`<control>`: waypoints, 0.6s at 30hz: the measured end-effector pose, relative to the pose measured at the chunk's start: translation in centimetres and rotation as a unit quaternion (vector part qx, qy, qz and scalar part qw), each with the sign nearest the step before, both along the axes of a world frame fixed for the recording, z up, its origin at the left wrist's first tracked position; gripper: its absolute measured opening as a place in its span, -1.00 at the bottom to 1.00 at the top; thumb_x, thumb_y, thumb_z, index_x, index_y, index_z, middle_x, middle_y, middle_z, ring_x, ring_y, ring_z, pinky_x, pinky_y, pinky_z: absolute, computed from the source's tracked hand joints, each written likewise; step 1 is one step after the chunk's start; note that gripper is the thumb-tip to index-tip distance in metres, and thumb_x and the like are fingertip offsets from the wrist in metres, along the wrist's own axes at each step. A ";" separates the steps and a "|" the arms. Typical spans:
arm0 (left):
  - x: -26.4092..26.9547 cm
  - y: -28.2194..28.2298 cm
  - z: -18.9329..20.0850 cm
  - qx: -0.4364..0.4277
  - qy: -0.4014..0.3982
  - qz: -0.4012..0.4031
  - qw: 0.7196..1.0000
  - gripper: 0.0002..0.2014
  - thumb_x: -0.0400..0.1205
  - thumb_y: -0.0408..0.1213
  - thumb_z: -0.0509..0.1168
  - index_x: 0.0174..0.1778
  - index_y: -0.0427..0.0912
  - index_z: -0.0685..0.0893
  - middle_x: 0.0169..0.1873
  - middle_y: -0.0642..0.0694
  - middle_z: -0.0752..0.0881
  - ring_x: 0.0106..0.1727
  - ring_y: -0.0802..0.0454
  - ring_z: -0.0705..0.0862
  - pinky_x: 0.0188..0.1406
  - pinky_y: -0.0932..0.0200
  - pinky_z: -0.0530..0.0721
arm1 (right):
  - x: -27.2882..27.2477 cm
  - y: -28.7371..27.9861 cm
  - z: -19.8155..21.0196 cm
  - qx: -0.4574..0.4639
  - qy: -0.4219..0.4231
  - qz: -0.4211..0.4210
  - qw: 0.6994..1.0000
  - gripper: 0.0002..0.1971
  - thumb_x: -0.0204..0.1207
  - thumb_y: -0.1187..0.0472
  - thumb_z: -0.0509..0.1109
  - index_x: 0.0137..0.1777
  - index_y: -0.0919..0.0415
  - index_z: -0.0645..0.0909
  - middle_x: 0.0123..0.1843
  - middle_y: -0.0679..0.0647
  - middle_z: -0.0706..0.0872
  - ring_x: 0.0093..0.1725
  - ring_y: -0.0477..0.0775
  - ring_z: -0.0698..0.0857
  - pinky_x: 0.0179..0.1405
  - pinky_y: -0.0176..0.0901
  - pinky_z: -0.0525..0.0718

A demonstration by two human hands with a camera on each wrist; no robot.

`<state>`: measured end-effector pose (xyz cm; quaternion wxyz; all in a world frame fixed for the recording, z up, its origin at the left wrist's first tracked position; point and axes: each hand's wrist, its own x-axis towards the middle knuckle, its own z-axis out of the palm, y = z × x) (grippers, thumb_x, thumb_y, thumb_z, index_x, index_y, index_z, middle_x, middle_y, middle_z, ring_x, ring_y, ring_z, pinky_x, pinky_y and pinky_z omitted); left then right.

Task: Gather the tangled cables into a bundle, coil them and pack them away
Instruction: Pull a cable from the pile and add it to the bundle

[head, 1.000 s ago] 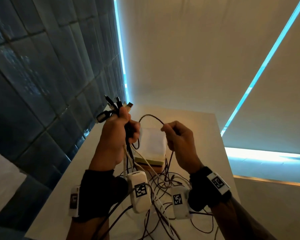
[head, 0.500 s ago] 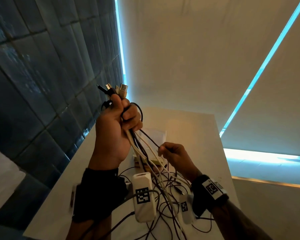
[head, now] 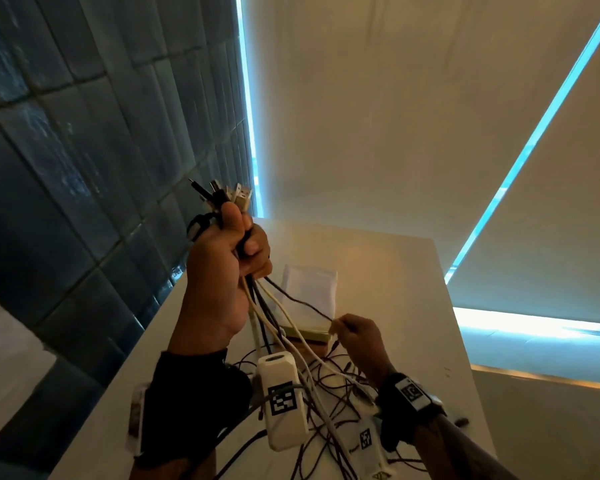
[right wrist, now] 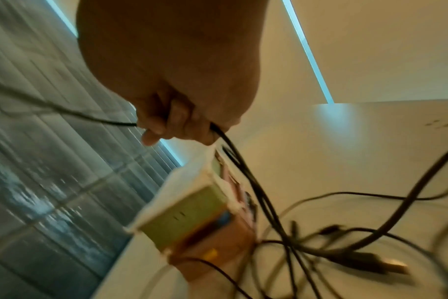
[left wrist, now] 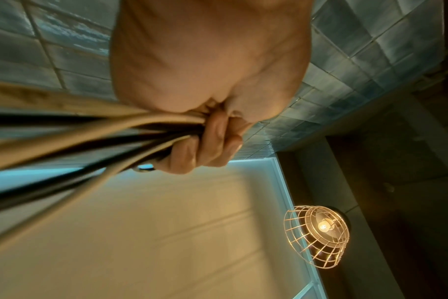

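My left hand [head: 229,258] is raised above the table and grips a bundle of black and white cables [head: 260,306] in its fist; several plug ends [head: 222,194] stick out above the thumb. In the left wrist view the curled fingers [left wrist: 212,145] clamp the cable bundle [left wrist: 90,137]. Lower and to the right, my right hand [head: 350,332] pinches one thin dark cable [head: 298,299] that runs taut up to the left fist. The right wrist view has that thin cable [right wrist: 90,118] passing through the right hand's fingers [right wrist: 171,125]. The rest of the cables lie in a tangle [head: 326,410] on the table.
The white table [head: 395,271] ends at a tiled wall [head: 84,168] on the left. An open box with a white lid [head: 310,299] stands on the table behind the hands; it shows green and orange sides [right wrist: 189,218]. A loose USB plug [right wrist: 391,267] lies nearby.
My left hand has risen higher with the bundle. My right hand has dropped towards the table and slid down the thin dark cable, drawing it straight.
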<state>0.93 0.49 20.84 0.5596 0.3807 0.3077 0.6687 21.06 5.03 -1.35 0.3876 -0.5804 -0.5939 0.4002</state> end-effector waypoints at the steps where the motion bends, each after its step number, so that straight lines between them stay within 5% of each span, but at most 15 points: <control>1: -0.1 0.1 -0.1 -0.015 0.009 0.007 1.000 -0.70 0.64 -0.01 0.07 -0.32 -0.12 0.36 -0.63 0.09 0.40 -0.68 0.22 0.22 -0.66 0.33 0.22 | -0.3 0.1 1.5 0.007 0.025 -0.016 1.000 -0.78 0.56 0.29 0.37 -0.31 0.19 0.74 -0.47 -0.07 0.66 -0.46 -0.19 0.55 -0.36 -0.12 0.54; 4: 0.0 0.5 -0.6 -0.071 0.018 0.037 0.997 -0.66 0.74 -0.05 0.01 -0.32 -0.10 0.35 -0.64 0.08 0.43 -0.68 0.22 0.24 -0.63 0.28 0.20 | -1.6 0.2 7.2 0.030 0.180 -0.021 0.983 -0.85 0.56 0.27 0.40 -0.17 0.32 0.73 -0.50 0.02 0.52 -0.54 -0.08 0.39 -0.59 -0.22 0.35; 7: 0.6 0.6 -1.1 -0.113 0.057 0.078 0.989 -0.70 0.77 -0.08 0.01 -0.22 -0.14 0.43 -0.56 -0.03 0.55 -0.65 0.15 0.40 -0.61 0.27 0.32 | -2.7 -0.3 12.4 0.072 0.288 0.042 0.954 -0.85 0.57 0.32 0.38 -0.11 0.45 0.66 -0.51 0.04 0.41 -0.55 -0.04 0.27 -0.59 -0.21 0.23; 9: 0.7 0.7 -1.5 -0.118 0.080 0.082 0.986 -0.72 0.78 -0.10 -0.01 0.12 -0.20 0.51 -0.48 -0.10 0.71 -0.57 0.10 0.55 -0.59 0.27 0.42 | -3.4 -1.0 14.8 0.105 0.303 0.115 0.940 -0.86 0.59 0.31 0.37 -0.11 0.40 0.66 -0.51 -0.02 0.42 -0.55 -0.05 0.26 -0.58 -0.25 0.25; 11: 0.6 0.8 -1.8 -0.115 0.077 0.069 0.988 -0.59 0.79 -0.08 -0.05 0.46 -0.23 0.38 -0.31 -0.15 0.82 -0.46 0.05 0.69 -0.55 0.26 0.51 | -4.0 -1.8 16.1 0.128 0.296 0.189 0.928 -0.84 0.61 0.28 0.32 -0.13 0.33 0.68 -0.49 -0.06 0.45 -0.55 -0.06 0.26 -0.57 -0.26 0.26; 13: 0.5 0.6 -1.7 -0.099 0.058 0.040 0.993 -0.62 0.78 -0.04 -0.09 0.36 -0.15 0.44 -0.12 -0.23 0.83 -0.30 -0.02 0.78 -0.42 0.20 0.65 | -4.4 -2.3 16.4 0.130 0.281 0.227 0.923 -0.78 0.63 0.23 0.27 -0.17 0.28 0.69 -0.50 -0.12 0.45 -0.55 -0.09 0.27 -0.58 -0.27 0.25; 15: 0.4 0.3 -1.2 -0.079 -0.010 0.015 0.997 -0.66 0.77 -0.03 -0.08 0.04 -0.15 0.50 -0.15 -0.24 0.83 -0.25 -0.08 0.80 -0.26 0.06 0.76 | -4.4 -2.5 15.5 0.115 0.265 0.233 0.929 -0.73 0.64 0.19 0.25 -0.24 0.24 0.68 -0.52 -0.17 0.44 -0.56 -0.15 0.28 -0.57 -0.33 0.25; 18: 0.0 0.1 -0.7 -0.044 -0.092 -0.008 0.995 -0.66 0.74 0.00 -0.03 -0.19 -0.14 0.45 -0.34 -0.12 0.74 -0.48 0.05 0.62 -0.38 0.15 0.69 | -3.9 -2.3 13.1 0.092 0.218 0.221 0.946 -0.71 0.65 0.21 0.26 -0.30 0.12 0.66 -0.50 -0.16 0.44 -0.55 -0.21 0.30 -0.55 -0.43 0.29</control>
